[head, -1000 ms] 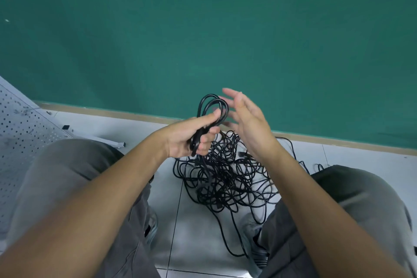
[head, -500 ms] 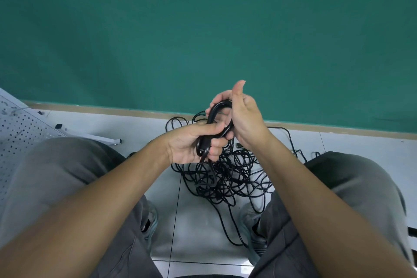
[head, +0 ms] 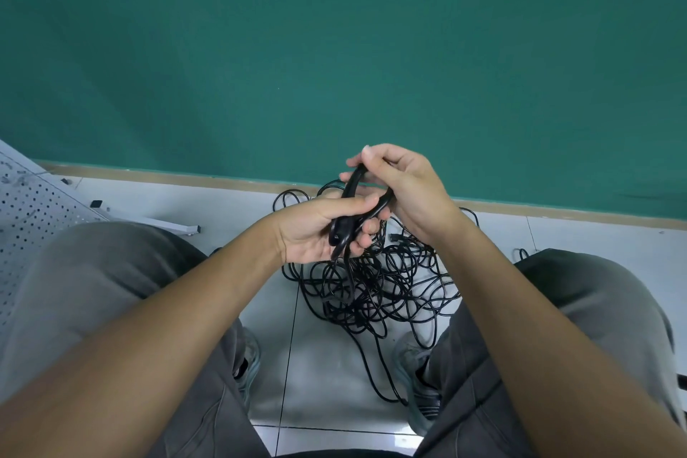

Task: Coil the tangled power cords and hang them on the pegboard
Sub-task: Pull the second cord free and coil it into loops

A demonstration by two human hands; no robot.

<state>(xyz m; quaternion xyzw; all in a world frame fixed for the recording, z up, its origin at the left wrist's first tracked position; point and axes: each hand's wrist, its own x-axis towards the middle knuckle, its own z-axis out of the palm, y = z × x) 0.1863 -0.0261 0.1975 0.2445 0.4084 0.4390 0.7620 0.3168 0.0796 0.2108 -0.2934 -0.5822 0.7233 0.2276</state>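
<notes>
Black coiled cord (head: 351, 208) sits gripped in the left hand (head: 316, 229) while the right hand (head: 405, 186) pinches its top loop above the tangled cords (head: 375, 279).

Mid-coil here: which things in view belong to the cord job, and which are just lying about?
Job:
- small cord coil, held by left hand and right hand
- tangled cords on the floor
- pegboard, at the left edge

Lying about:
- white bar beside the pegboard
- green wall
- floor tiles

Both forearms reach forward between the knees, the hands close together. The left hand (head: 316, 230) grips with curled fingers. The right hand (head: 405, 186) pinches just above it, thumb up.
</notes>
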